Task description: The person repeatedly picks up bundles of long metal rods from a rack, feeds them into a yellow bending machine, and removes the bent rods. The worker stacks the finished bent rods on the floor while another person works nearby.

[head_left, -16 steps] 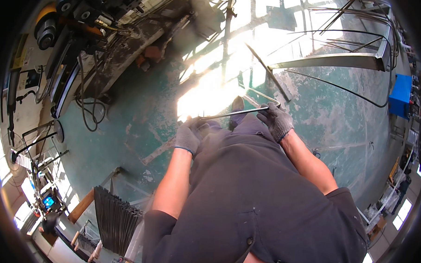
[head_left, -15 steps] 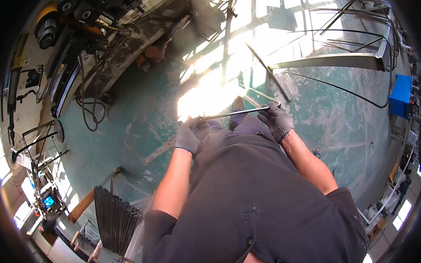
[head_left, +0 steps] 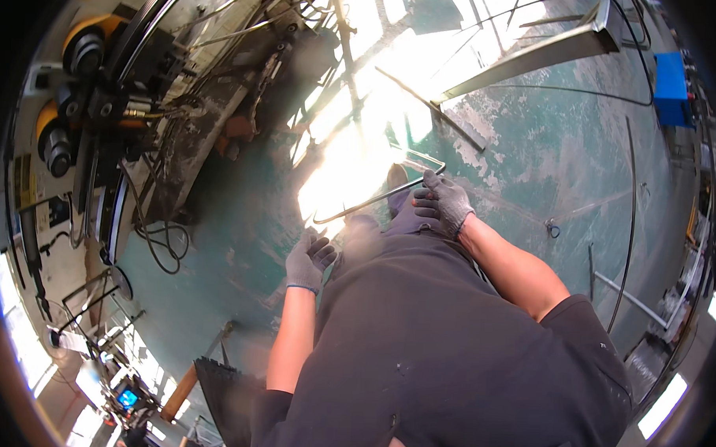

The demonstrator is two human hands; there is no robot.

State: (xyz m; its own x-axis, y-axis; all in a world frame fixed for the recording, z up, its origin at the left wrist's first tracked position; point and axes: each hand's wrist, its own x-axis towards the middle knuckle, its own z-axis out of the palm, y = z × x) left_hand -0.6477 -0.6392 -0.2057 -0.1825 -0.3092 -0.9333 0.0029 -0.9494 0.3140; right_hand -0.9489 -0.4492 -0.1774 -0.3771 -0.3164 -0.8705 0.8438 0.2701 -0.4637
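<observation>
Right sleeve [head_left: 583, 338]: pale mark [head_left: 604, 345], too small to read. Left hand [head_left: 308, 263], gloved: fingers loosely half-curled, clear of the bent metal rod [head_left: 372, 201], near its left end. Right hand [head_left: 445, 201], gloved: gripping the rod near its bend; rod extends leftward. Far left: lit blue screen [head_left: 128, 398], content illegible.

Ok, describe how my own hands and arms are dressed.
Your left hand and right hand wear grey gloves with darker fingers; the left cuff has a thin blue edge. The forearms are bare below short dark sleeves, and the right sleeve bears a small pale mark.
</observation>
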